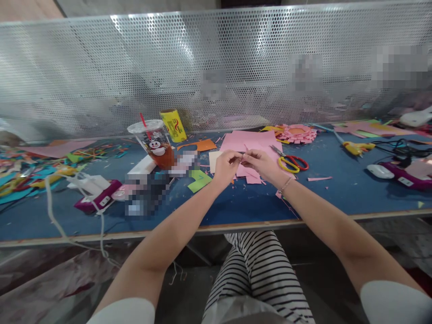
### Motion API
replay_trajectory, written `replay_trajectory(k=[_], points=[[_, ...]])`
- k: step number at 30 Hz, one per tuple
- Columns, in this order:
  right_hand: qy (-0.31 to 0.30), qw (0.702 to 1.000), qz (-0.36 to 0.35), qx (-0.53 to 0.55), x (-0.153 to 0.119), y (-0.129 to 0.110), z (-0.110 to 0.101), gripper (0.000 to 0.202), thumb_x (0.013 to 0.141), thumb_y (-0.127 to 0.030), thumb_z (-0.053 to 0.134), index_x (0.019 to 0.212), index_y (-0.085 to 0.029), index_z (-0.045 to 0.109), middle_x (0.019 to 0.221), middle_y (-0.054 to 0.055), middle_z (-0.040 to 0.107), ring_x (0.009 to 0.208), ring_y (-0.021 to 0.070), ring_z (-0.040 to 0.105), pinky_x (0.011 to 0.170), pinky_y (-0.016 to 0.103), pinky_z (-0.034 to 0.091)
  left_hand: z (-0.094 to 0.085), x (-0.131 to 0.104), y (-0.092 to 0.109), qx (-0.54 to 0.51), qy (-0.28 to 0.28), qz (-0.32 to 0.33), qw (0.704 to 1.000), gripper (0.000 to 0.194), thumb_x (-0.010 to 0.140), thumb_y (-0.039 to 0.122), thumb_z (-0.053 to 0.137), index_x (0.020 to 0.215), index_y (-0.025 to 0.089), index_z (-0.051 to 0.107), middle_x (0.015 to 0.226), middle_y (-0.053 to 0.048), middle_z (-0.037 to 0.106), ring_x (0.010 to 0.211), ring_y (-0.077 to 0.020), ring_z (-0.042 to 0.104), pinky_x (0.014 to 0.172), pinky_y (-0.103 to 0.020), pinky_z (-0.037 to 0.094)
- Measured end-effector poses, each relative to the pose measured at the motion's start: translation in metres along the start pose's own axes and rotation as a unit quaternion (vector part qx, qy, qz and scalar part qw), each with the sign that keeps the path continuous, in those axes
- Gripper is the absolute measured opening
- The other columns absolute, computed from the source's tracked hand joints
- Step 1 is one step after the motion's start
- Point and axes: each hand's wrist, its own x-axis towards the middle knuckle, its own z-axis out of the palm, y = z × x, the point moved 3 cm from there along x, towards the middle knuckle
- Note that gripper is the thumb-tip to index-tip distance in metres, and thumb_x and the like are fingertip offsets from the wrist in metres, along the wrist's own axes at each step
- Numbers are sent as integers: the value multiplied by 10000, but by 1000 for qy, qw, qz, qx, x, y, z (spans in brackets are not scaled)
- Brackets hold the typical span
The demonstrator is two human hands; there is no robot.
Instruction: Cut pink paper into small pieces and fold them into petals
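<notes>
My left hand (pixel 227 167) and my right hand (pixel 260 165) meet over the table, thumbs and fingertips pinched close together. Between them is a small strip of pink paper (pixel 246 147), mostly hidden by the fingers. Behind and under the hands lies a sheet of pink paper (pixel 250 138), with cut pink pieces (pixel 252 176) below it. Just right of my right hand rest scissors (pixel 293 164) with one red and one yellow handle loop. A cream piece of paper (pixel 212 161) shows beside my left hand, and green paper (pixel 200 181) lies farther left.
A plastic cup (pixel 155 146) with a red straw stands left, near a yellow can-like container (pixel 174 126). A pink paper rosette (pixel 299 134) and a yellow glue gun (pixel 358 147) lie right. Purple power strips (pixel 97 198) with cables sit on the table (pixel 337 198); a perforated metal screen (pixel 135 67) stands behind.
</notes>
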Motion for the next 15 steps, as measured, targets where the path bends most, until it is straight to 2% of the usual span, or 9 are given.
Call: replay_trajectory(k=[4, 8, 15], points=[[7, 1000, -1, -17, 1, 3, -3, 277, 606, -395, 713, 676, -156, 592, 663, -1, 597, 663, 97, 577, 711, 280, 496, 3, -1, -5, -80, -14, -47, 996, 92, 693, 140, 552, 754, 176, 611, 754, -26, 626, 718, -125, 575, 695, -262, 444], [12, 999, -1, -44, 2, 3, -6, 292, 603, -413, 709, 658, -154, 586, 621, 1, 598, 617, 99, 571, 655, 272, 496, 5, 0, -12, -189, -19, -124, 974, 238, 624, 136, 626, 838, 171, 528, 714, -8, 620, 691, -120, 596, 704, -267, 458], [17, 989, -14, -144, 2, -2, -8, 305, 629, -434, 678, 660, -140, 603, 546, 2, 573, 511, 88, 527, 529, 238, 452, 10, -3, -16, -342, -36, -264, 901, 328, 554, 102, 669, 816, 156, 478, 671, 7, 619, 628, -106, 606, 737, -324, 492]])
